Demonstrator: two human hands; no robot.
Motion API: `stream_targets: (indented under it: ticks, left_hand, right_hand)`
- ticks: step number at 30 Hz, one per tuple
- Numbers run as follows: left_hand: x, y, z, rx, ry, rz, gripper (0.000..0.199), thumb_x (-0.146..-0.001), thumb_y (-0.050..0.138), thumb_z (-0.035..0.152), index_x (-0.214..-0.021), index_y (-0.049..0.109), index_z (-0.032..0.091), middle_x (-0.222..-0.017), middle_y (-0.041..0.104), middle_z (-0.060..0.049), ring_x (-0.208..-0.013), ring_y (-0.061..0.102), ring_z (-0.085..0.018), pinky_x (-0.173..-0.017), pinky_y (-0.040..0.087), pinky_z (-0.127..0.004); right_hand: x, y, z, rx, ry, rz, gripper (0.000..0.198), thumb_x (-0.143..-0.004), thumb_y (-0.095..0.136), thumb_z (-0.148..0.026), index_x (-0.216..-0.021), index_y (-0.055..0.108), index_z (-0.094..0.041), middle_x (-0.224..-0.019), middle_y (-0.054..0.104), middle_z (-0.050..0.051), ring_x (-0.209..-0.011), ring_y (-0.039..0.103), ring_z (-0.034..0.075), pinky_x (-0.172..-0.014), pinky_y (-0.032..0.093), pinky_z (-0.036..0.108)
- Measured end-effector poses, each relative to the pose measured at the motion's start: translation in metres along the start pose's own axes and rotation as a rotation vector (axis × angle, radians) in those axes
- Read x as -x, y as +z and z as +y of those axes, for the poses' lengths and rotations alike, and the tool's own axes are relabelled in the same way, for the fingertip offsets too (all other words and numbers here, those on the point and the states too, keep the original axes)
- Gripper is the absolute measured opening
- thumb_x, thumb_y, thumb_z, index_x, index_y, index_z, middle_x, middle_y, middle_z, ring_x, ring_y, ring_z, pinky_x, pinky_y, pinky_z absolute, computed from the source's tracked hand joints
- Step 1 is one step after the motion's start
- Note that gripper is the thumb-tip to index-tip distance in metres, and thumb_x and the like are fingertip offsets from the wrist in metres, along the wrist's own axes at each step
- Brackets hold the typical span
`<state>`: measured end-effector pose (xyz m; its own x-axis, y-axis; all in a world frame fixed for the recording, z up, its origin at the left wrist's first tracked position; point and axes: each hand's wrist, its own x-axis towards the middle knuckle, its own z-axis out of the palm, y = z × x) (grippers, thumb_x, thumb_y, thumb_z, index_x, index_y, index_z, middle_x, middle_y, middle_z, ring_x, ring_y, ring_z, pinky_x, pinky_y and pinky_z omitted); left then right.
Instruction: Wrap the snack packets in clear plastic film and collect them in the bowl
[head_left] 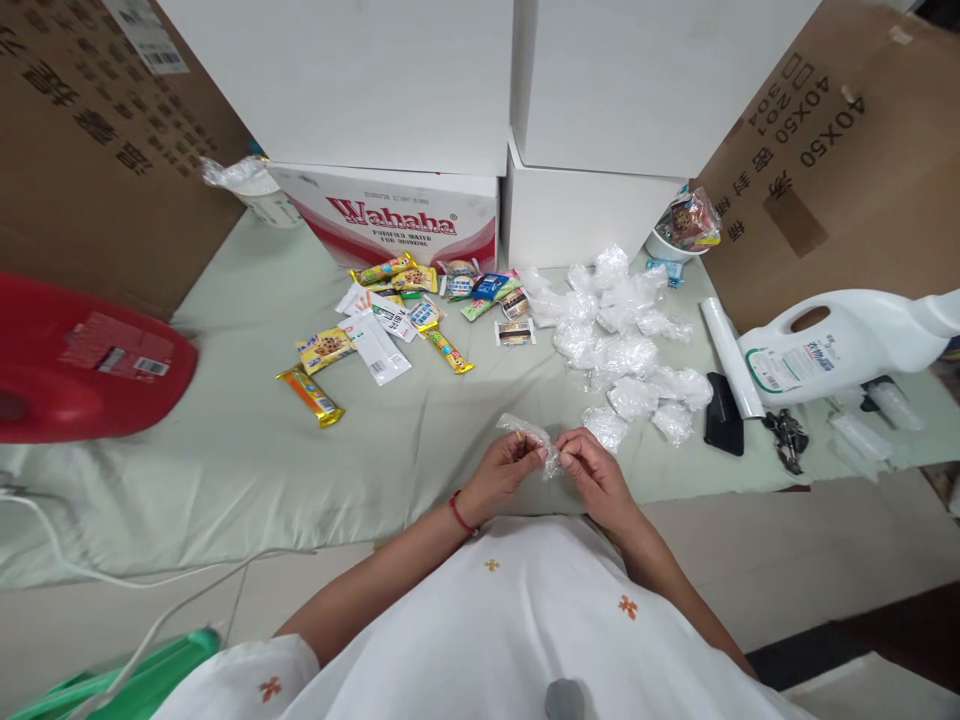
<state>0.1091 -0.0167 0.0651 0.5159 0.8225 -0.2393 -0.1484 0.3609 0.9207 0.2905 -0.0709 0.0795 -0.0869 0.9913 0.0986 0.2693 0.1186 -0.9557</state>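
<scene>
Between my two hands, just above the front of the table, is a crumpled piece of clear plastic film (531, 432). My left hand (504, 470) pinches it from the left, a red band round its wrist. From the right, my right hand (596, 472) pinches the same plastic between thumb and fingers. Right behind my hands lies a pile of crumpled clear plastic bundles (619, 355); what they may contain cannot be made out. Farther left is a scatter of wrapped snacks, among them a yellow cookie packet (326, 348), a yellow-orange bar (311, 395) and a white packet (379, 347).
A Wahaha carton (405, 215) and white boxes (577, 210) stand along the back. At right are a plastic roll (731, 358), a black phone-like object (724, 415) and a white jug (840, 345). A red container (90, 360) stands left; a white cable (150, 580) hangs in front.
</scene>
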Motion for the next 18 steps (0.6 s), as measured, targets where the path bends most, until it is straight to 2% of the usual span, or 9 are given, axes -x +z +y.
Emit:
stream_targets:
  ticks: [5,10,14,18]
  left_hand:
    - [0.003,0.000,0.002,0.014,-0.017,-0.012,0.049,-0.077,0.078,0.062,-0.080,0.058,0.017,-0.073,0.054,0.003,-0.067,0.043,-0.011,-0.068,0.039,-0.027]
    - [0.000,0.001,-0.003,-0.053,0.035,0.070,0.046,-0.080,0.075,0.060,-0.077,0.056,0.019,-0.072,0.057,0.002,-0.069,0.049,-0.013,-0.068,0.040,-0.028]
    - [-0.001,-0.002,-0.007,-0.088,0.038,0.114,0.044,-0.079,0.075,0.058,-0.078,0.055,0.019,-0.072,0.055,0.002,-0.070,0.048,-0.013,-0.068,0.039,-0.028]
    - [-0.001,-0.008,-0.007,-0.057,0.014,0.158,0.043,-0.078,0.076,0.057,-0.080,0.055,0.019,-0.069,0.050,0.005,-0.065,0.042,-0.011,-0.064,0.036,-0.026]
  right_hand:
    - [0.002,0.001,0.003,-0.117,0.073,-0.005,0.028,-0.104,0.054,-0.044,-0.086,0.059,-0.023,-0.100,0.059,0.005,-0.092,0.057,0.019,-0.085,0.047,0.033]
    - [0.006,0.008,0.003,-0.345,0.312,0.024,0.036,-0.097,0.058,-0.060,-0.099,0.064,-0.024,-0.097,0.060,0.004,-0.085,0.058,0.019,-0.072,0.054,0.032]
    - [0.007,0.006,0.002,-0.296,0.365,-0.015,0.036,-0.092,0.068,-0.057,-0.085,0.065,-0.022,-0.078,0.058,0.000,-0.069,0.054,0.015,-0.063,0.049,0.027]
    - [0.006,-0.005,0.000,-0.320,0.374,0.087,0.033,-0.093,0.068,-0.051,-0.080,0.063,-0.021,-0.074,0.059,-0.001,-0.064,0.052,0.013,-0.061,0.044,0.026]
